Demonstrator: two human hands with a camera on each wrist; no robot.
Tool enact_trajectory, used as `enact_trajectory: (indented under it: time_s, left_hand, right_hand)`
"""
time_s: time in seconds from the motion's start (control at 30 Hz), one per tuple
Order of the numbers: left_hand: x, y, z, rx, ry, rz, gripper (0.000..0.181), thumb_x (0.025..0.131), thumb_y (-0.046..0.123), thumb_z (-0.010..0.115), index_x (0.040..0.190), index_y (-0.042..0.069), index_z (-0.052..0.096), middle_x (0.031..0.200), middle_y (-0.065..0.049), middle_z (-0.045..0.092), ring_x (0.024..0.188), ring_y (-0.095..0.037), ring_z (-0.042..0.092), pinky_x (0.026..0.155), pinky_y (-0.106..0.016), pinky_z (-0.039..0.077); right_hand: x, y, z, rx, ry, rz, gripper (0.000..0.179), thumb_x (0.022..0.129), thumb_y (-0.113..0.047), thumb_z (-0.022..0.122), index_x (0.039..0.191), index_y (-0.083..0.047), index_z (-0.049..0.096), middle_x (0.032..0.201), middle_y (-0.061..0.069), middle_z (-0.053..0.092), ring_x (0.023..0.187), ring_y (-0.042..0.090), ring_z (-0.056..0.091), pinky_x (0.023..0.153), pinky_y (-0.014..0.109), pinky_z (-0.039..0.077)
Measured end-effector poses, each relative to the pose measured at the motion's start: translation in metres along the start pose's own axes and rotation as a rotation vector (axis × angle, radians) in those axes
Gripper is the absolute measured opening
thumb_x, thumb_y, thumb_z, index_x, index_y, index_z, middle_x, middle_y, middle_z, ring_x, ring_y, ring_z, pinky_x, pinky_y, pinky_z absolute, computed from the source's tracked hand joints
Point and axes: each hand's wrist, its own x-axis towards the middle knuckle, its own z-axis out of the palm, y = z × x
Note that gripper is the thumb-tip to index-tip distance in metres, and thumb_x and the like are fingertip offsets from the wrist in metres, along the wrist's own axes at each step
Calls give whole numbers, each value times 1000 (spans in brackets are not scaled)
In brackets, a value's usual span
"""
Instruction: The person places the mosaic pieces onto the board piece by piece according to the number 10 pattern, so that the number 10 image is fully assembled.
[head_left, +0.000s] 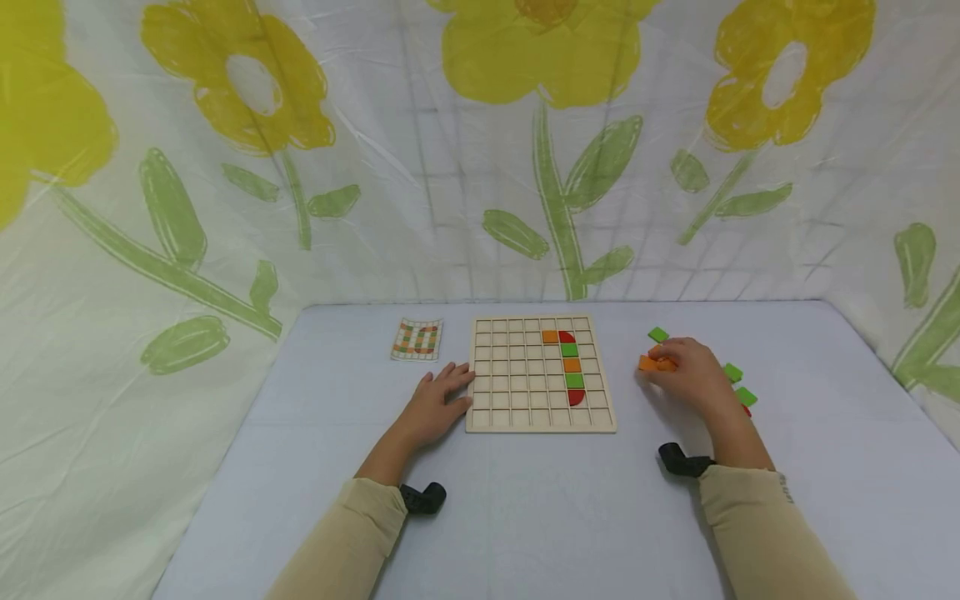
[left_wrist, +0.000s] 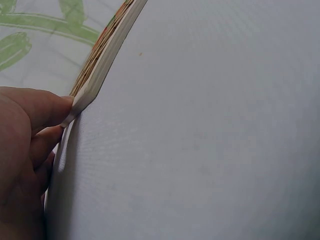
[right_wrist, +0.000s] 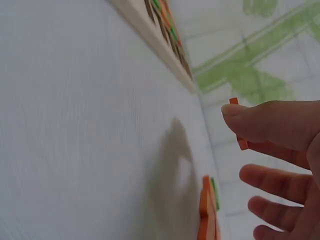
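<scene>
Remotely I log board (head_left: 506, 375) beige, brown grid; tiles (head_left: 570, 350) on it orange, green, red, 12 to 4 o'clock. Pinched tile (right_wrist: 243, 144): orange. Loose tiles (head_left: 647, 363), board's 3 o'clock: orange, green, red. Card (head_left: 416, 340), 9 o'clock: orange-green-red checks. Backdrop (head_left: 450, 167), 12 o'clock: white, yellow flowers (head_left: 540, 62).

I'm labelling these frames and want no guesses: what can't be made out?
- Head view: number of loose orange tiles, right hand covering.
- Head view: pattern card's fine details, too small.
- Left wrist view: grid board's far end, cut by top edge.
- Right wrist view: pinched orange tile's middle, behind thumb.
</scene>
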Motion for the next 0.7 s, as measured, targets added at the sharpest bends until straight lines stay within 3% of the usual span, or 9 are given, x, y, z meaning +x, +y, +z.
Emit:
enact_trajectory:
  time_s: [0.33,0.57,0.7]
  left_hand:
    - [0,0,1,10,2,-2,49,98,24,60,145,13,51,156,-2,40,151,-23,23,125,-50,5]
    - [-1,1,1,6,-1,-6,49,98,25,60,145,13,51,156,-1,39,151,-23,22,125,-49,5]
    - [-1,0,0,14,2,-7,49,98,25,60,145,13,51,156,-1,39,151,-23,23,125,-49,5]
  right_hand:
    - [0,-72,34,87,-168,-98,36,86,-29,74,117,-10,70,145,14,50,138,41,39,109,60,38]
    - [1,-85,51,113,-232,-84,35,82,-28,79,112,-10,73,141,14,54,136,39,42,110,56,38]
    - [3,-84,59,70,-232,-131,32,82,-27,79,109,-9,74,138,17,55,131,39,46,108,55,40]
